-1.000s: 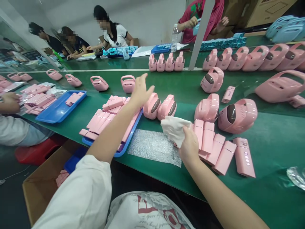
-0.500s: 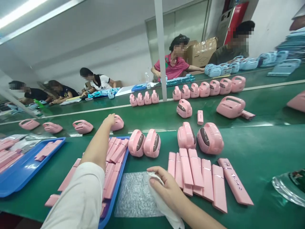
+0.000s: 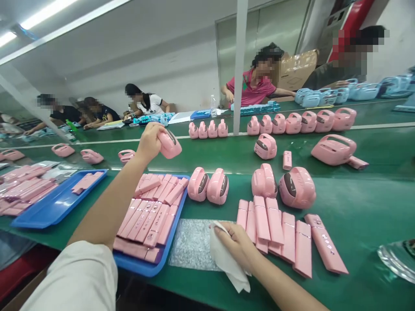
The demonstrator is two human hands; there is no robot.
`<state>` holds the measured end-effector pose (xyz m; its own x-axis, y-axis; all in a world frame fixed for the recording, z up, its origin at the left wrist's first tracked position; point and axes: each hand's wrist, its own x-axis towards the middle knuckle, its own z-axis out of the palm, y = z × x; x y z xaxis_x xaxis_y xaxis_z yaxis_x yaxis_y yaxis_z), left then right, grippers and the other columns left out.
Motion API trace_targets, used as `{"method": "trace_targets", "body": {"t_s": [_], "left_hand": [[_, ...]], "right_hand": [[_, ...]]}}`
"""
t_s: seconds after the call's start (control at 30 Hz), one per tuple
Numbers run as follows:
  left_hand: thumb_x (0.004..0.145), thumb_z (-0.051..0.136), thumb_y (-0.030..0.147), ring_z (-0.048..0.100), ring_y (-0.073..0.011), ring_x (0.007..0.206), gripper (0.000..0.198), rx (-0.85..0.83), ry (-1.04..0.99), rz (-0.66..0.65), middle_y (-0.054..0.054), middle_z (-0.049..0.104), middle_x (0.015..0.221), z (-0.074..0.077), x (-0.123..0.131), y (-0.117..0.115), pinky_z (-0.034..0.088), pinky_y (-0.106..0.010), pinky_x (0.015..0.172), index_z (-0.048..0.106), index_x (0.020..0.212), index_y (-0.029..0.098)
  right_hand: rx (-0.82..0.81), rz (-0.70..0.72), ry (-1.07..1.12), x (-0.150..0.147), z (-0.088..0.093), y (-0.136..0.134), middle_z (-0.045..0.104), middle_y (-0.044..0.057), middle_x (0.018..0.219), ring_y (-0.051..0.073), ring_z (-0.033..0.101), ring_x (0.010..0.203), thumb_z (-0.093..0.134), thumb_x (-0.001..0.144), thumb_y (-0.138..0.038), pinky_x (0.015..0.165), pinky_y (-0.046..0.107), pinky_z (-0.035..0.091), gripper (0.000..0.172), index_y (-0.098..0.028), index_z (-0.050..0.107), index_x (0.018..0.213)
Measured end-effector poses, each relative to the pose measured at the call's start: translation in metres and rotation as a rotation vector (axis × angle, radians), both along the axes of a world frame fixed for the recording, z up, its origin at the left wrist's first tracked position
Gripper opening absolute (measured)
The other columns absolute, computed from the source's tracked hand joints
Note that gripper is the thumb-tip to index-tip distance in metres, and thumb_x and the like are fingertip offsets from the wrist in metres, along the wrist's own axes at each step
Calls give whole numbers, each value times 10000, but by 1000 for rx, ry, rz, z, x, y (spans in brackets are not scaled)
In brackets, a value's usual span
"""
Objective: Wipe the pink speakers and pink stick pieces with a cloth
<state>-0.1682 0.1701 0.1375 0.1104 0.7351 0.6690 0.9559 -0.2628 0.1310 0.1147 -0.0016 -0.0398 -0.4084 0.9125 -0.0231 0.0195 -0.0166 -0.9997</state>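
My left hand (image 3: 149, 140) is closed on the handle of a pink plastic housing (image 3: 170, 145) with a dark oval window, held up above the green belt. A white cloth (image 3: 227, 257) is gripped in my right hand (image 3: 236, 242), over a clear bubble-wrap sheet (image 3: 191, 244) on the bench. Beneath my left forearm lies a blue tray (image 3: 152, 270) filled with long pink panels (image 3: 154, 220). Two similar pink housings (image 3: 208, 185) stand just behind the bubble wrap. More long pink panels (image 3: 275, 229) lie fanned out to the right of my right hand.
Another blue tray (image 3: 58, 211) sits at the left, beside piled pink panels (image 3: 26, 188). Pink housings (image 3: 301, 122) line the belt's far side. Several co-workers (image 3: 253, 82) sit across, near blue housings (image 3: 340, 95). A glass dish (image 3: 397, 259) is at right.
My left hand has lifted the pink housing off the belt and raised it, with its dark window now showing. My right hand keeps the cloth over the bubble wrap. The view has shifted left.
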Motion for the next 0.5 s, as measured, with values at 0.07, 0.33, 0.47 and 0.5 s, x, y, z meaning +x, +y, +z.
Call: {"method": "trace_targets", "body": {"t_s": [0.07, 0.33, 0.47, 0.5], "left_hand": [[784, 449, 65, 584, -210, 1110, 210, 146, -23, -226, -65, 654, 1104, 5, 8, -40, 451, -406, 1025, 604, 856, 188], [864, 547, 97, 655, -212, 1063, 125, -123, -59, -783, -130, 663, 1123, -85, 56, -181, 569, -334, 870, 591, 922, 199], [845, 499, 10, 662, -219, 1054, 209, -164, -38, -859, -165, 671, 1115, -131, 70, -211, 576, -334, 873, 601, 923, 174], [843, 495, 6, 662, -226, 1063, 227, -170, -66, -864, -167, 675, 1124, -137, 70, -215, 574, -344, 883, 611, 939, 176]], "right_hand": [[-55, -31, 49, 1, 2, 1, 412, -32, 565, 113, 377, 563, 570, 753, -608, 538, 262, 304, 457, -189, 463, 604], [-389, -603, 428, 14, 15, 15, 650, 9, 746, 201, 642, 734, 749, 624, -556, 632, 318, 550, 461, -201, 610, 883], [-311, -653, 494, 16, 4, 22, 696, 31, 866, 210, 680, 865, 740, 679, -480, 762, 344, 590, 373, -186, 627, 879], [-270, -633, 478, 16, -1, 23, 703, 40, 901, 217, 684, 901, 730, 697, -487, 787, 357, 592, 373, -186, 629, 894]]}}
